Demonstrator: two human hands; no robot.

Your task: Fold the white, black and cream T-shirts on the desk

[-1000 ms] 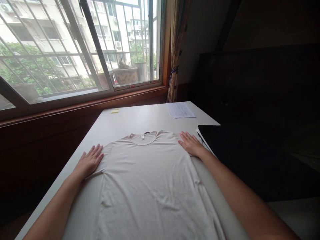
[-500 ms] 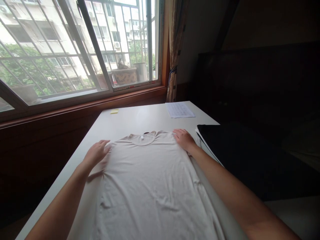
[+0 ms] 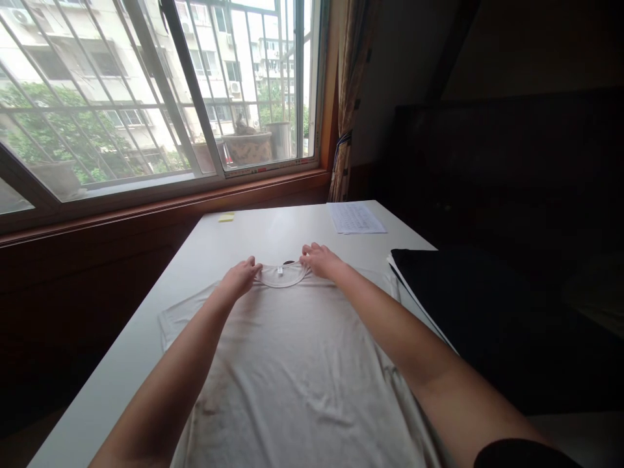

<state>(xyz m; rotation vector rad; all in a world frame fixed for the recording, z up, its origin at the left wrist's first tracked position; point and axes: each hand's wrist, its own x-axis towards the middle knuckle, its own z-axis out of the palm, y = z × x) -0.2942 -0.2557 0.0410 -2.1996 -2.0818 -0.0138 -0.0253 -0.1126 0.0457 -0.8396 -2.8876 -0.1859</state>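
A pale off-white T-shirt [image 3: 287,351] lies spread on the white table [image 3: 283,227], its neckline at the far end and its body toward me. A small white tag shows inside the collar [image 3: 280,283]. My left hand [image 3: 241,276] pinches the fabric at the left side of the collar. At the right side of the collar, my right hand [image 3: 322,260] is closed on the cloth. The left sleeve [image 3: 188,312] lies out flat beyond my left forearm; the right one is partly hidden behind my right arm. Creases run across the shirt front.
Printed paper sheets [image 3: 357,218] lie at the table's far right. A yellow sticky pad [image 3: 226,217] is near the far left corner. Black cloth [image 3: 468,312] covers the right side. Behind the table are a barred window [image 3: 146,97] and a tied curtain [image 3: 342,156].
Both hands have moved inward from the shirt's shoulders to the two sides of the collar and closed on it. The left sleeve now lies spread outward. The view has shifted slightly.
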